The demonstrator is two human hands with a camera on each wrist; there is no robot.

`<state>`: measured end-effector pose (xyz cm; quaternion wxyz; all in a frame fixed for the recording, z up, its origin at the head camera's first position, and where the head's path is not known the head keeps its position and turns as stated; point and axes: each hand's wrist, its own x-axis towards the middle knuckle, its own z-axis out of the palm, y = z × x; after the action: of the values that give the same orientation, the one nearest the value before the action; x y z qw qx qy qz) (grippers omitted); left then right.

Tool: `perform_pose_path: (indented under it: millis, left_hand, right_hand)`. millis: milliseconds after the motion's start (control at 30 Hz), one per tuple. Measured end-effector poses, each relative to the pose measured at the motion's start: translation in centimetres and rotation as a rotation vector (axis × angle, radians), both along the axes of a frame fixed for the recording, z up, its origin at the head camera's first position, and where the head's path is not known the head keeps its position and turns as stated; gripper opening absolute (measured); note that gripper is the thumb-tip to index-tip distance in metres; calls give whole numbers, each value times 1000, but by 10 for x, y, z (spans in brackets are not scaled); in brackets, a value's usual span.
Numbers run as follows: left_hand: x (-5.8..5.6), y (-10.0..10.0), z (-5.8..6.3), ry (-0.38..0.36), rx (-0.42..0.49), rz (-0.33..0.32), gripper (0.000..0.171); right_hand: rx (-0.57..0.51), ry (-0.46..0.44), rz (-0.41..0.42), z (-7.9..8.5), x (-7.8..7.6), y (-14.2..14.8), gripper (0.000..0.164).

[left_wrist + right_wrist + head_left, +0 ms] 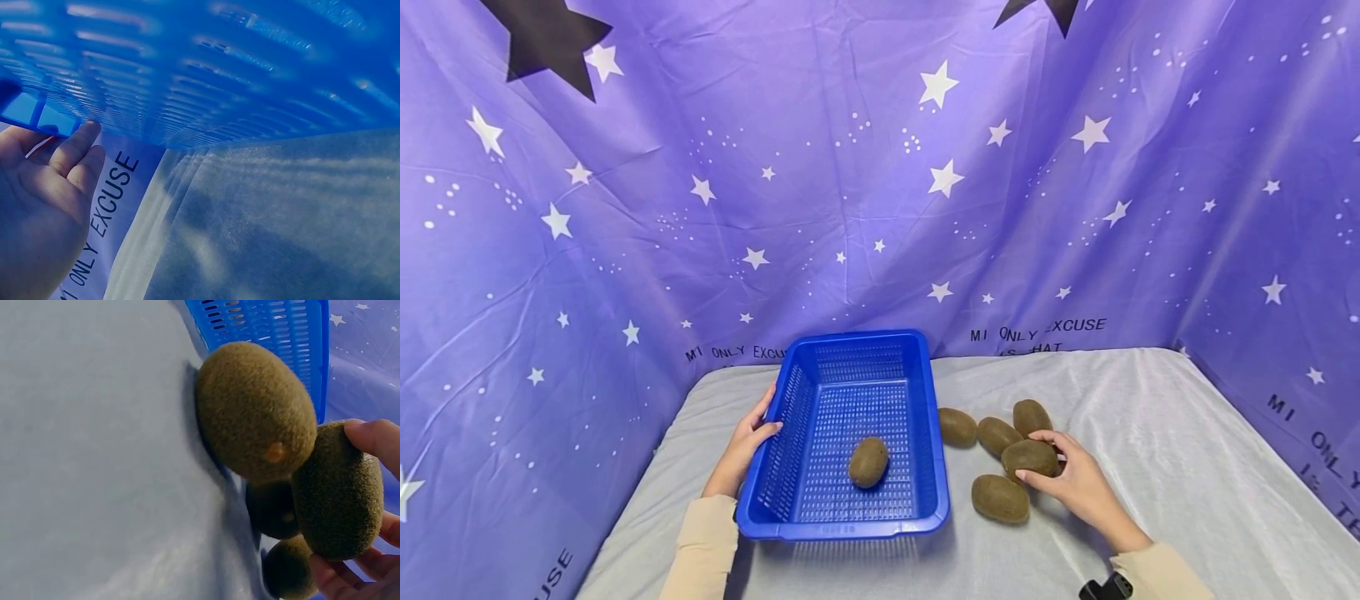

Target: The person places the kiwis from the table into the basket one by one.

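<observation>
A brown kiwi is pinched between the thumb and fingers of my right hand. In the right wrist view the held kiwi overlaps the edge of a nearer kiwi. My left hand grips the left rim of a blue plastic basket, thumb on top. From the left wrist, the fingers reach up under the rim, beside the slotted wall. One kiwi lies on the basket floor, toward the front.
Other kiwis lie on the grey cloth right of the basket: one beside its wall, one in the middle, one behind and one in front. A purple star-printed curtain hangs behind the table.
</observation>
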<state>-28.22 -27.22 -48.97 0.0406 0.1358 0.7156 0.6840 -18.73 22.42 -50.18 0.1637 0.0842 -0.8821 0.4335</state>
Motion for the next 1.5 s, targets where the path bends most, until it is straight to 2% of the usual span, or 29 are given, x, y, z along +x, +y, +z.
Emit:
perform_pose_path:
  millis: [133,300,733,1100,1500]
  left_hand:
    - [1,0,0,-6,12,-5,69]
    - [2,0,0,-18,25,-20,69]
    - [1,-1,0,-25,10,0,68]
    - [3,0,1,-40,6,11,69]
    - [2,0,0,-32,31,16,69]
  right_hand:
    - [-6,-15,16,5,-2,-4,55]
    - [-11,14,35,9,-5,-10,53]
    - [-44,-3,70,23,-12,-24,54]
    - [-22,-9,71,33,-19,-37,55]
    - [-121,-7,123,43,-22,-55,52]
